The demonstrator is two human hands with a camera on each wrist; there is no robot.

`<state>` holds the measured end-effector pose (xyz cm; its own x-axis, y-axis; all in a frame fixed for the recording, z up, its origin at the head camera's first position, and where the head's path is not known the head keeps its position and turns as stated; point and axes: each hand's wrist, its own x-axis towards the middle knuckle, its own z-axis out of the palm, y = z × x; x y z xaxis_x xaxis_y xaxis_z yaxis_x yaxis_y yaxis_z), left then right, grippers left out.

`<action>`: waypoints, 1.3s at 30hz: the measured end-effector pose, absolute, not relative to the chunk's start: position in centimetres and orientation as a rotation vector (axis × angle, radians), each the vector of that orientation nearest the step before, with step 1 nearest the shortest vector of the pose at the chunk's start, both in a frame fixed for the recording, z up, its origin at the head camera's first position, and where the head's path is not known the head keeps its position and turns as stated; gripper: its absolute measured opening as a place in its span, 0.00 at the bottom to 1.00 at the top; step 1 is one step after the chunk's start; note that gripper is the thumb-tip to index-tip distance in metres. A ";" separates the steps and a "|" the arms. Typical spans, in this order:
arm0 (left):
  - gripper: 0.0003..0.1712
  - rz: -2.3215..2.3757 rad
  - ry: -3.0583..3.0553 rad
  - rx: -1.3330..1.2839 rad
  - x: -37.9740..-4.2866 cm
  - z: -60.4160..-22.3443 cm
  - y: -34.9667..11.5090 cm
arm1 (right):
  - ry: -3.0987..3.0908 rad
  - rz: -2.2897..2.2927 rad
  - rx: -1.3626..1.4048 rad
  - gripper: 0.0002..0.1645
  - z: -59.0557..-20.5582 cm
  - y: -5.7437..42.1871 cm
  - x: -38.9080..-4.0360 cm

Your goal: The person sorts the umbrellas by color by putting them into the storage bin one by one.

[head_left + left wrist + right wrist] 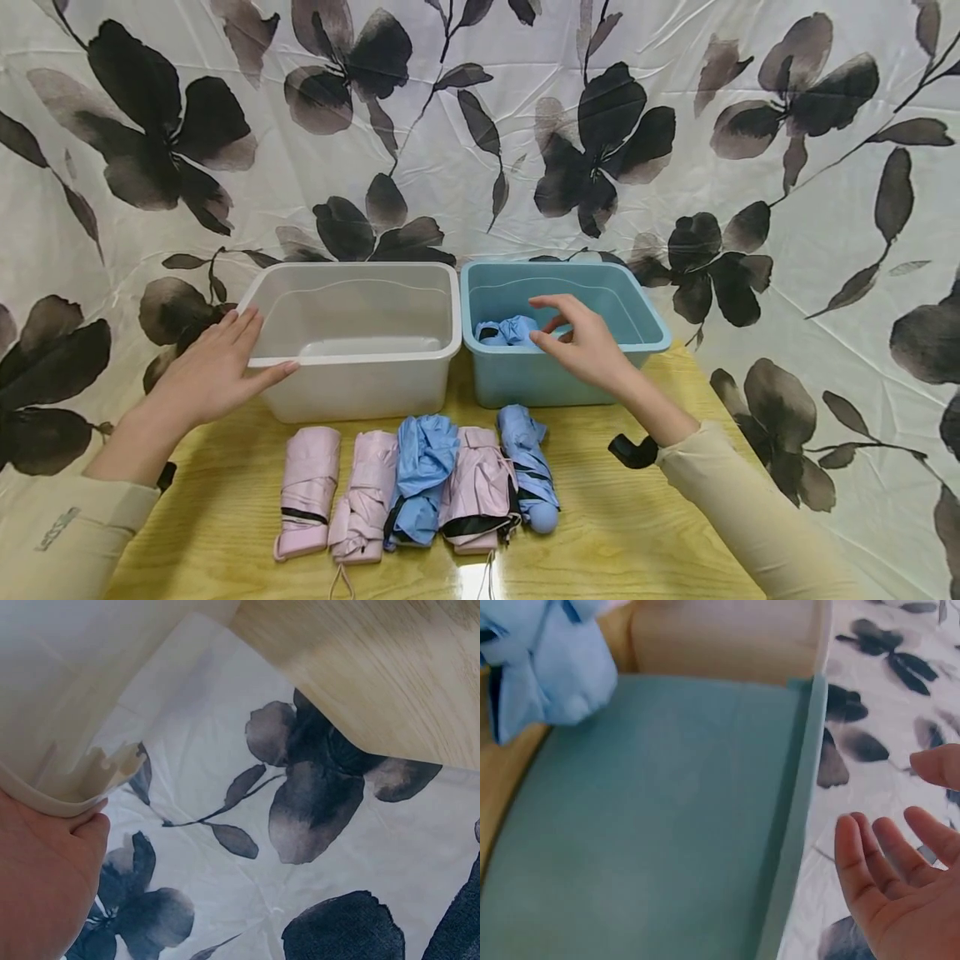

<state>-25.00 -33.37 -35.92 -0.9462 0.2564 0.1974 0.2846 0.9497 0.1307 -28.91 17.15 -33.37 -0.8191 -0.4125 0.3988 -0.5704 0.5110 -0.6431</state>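
Observation:
My left hand (217, 367) lies on the left front corner of a whitish plastic bin (360, 390), its thumb along the front rim and its fingers stretched over the side. Above the front of a blue plastic bin (555, 379) hovers my right hand (585, 342), fingers loosely bent and apart, with nothing between them. Below it, a folded blue umbrella (516, 330) lies inside that bin, partly hidden by the front rim. The right wrist view shows the same hand (907, 892) beside the blue bin's rim (799, 810).
In front of the bins, a row of folded umbrellas lies on the wooden table (622, 533): three pink, such as the leftmost pink umbrella (309, 475), and two blue, a bunched blue umbrella (423, 475) and a slimmer blue umbrella (527, 458). Behind hangs a flower-print cloth (480, 217).

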 end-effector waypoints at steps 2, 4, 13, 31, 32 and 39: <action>0.61 -0.234 -2.921 -0.410 -24.9 -35.9 -33.4 | -2.506 1.204 0.873 0.27 -34.0 17.2 -28.1; 0.61 -0.229 -2.926 -0.403 -24.9 -35.9 -33.4 | -2.460 1.220 0.900 0.25 -34.8 17.3 -27.4; 0.61 -0.211 -2.956 -0.389 -25.0 -35.9 -33.5 | -2.391 1.204 0.984 0.24 -39.0 17.5 -25.0; 0.61 -0.214 -2.964 -0.378 -25.0 -36.1 -33.5 | -2.700 1.061 0.918 0.28 -46.6 16.9 -24.1; 0.60 -0.219 -2.960 -0.378 -25.0 -36.1 -33.5 | -2.721 1.042 0.906 0.29 -46.6 16.8 -24.2; 0.60 -0.202 -2.959 -0.375 -25.1 -36.1 -33.5 | -2.880 0.896 0.871 0.39 -47.1 16.7 -24.5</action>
<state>-25.08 -33.53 -36.11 -0.9571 0.2368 0.1668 0.2573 0.9596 0.1141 -24.50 16.70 -47.12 -0.8462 -0.5082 0.1604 -0.5094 0.6831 -0.5233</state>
